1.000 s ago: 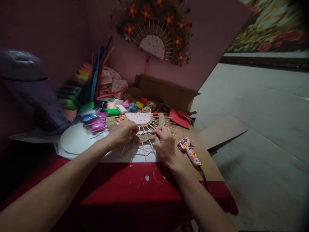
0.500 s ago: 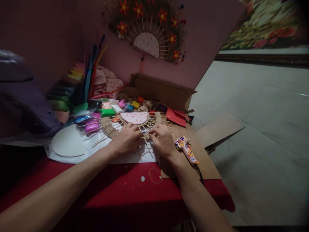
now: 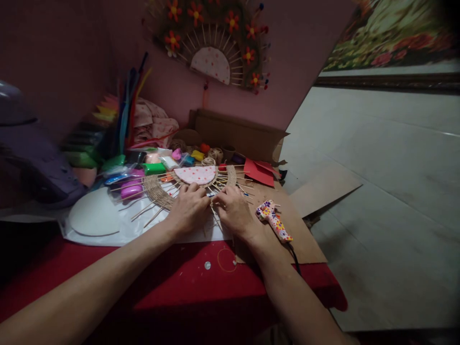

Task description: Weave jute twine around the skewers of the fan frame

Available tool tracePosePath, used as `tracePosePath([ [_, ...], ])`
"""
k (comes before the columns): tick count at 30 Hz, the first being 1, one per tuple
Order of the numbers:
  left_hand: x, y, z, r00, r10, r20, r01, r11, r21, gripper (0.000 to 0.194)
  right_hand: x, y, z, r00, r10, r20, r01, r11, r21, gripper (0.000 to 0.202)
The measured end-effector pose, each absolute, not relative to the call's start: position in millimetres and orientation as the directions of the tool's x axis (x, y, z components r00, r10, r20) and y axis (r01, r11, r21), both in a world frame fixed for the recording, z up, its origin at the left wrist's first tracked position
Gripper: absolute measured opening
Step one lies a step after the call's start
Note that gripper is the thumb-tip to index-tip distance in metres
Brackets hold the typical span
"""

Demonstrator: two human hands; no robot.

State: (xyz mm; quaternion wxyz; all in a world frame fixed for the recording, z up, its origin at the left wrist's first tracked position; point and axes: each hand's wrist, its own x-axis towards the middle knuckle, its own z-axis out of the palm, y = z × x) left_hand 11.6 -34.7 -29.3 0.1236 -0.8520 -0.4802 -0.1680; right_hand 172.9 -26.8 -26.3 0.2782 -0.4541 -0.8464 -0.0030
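Note:
A half-round fan (image 3: 158, 191) of thin sticks woven with jute twine lies on the table, its round side toward me. White cloth with red dots (image 3: 196, 175) covers its middle. My left hand (image 3: 190, 206) is closed over the front of the woven band, fingertips pressed on the sticks. Just right of it, my right hand (image 3: 232, 208) pinches the jute twine (image 3: 212, 202) between thumb and fingers at the band's front. The fingertips of both hands nearly meet, and they hide part of the weave. Bare stick ends poke out below and between the hands.
A flower-patterned glue gun (image 3: 275, 220) with a black cord lies on cardboard (image 3: 305, 249) at the right. Coloured clay packs (image 3: 156, 168), a white disc (image 3: 95, 213) and red paper (image 3: 258, 172) surround the fan. A finished fan (image 3: 210, 64) hangs on the wall.
The whole view has shifted slightly, so things appear a little farther left. My right hand has moved slightly closer to my left hand along the woven band.

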Motion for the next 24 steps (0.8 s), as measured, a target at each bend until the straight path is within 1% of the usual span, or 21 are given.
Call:
tracePosePath([
  [10, 14.1, -34.4, -31.3, 0.497, 0.74, 0.453, 0.855, -0.505, -0.113, 0.014, 171.8, -28.4, -25.9, -0.443, 0.786, 0.431, 0.809, 0.558, -0.185, 0.009],
  [15, 12.2, -32.3, -33.2, 0.487, 0.741, 0.463, 0.857, -0.509, -0.087, 0.014, 170.3, -28.8, -28.2, -0.462, 0.777, 0.427, 0.827, 0.552, -0.109, 0.008],
  [19, 11.4, -33.0, -31.7, 0.471, 0.763, 0.441, 0.864, -0.5, -0.058, 0.013, 169.7, -28.3, -29.0, -0.474, 0.762, 0.441, 0.83, 0.554, -0.066, 0.009],
  [24, 12.5, -33.2, -31.4, 0.475, 0.767, 0.431, 0.865, -0.497, -0.07, 0.014, 170.0, -27.7, -28.5, -0.483, 0.755, 0.443, 0.824, 0.563, -0.06, 0.009],
])
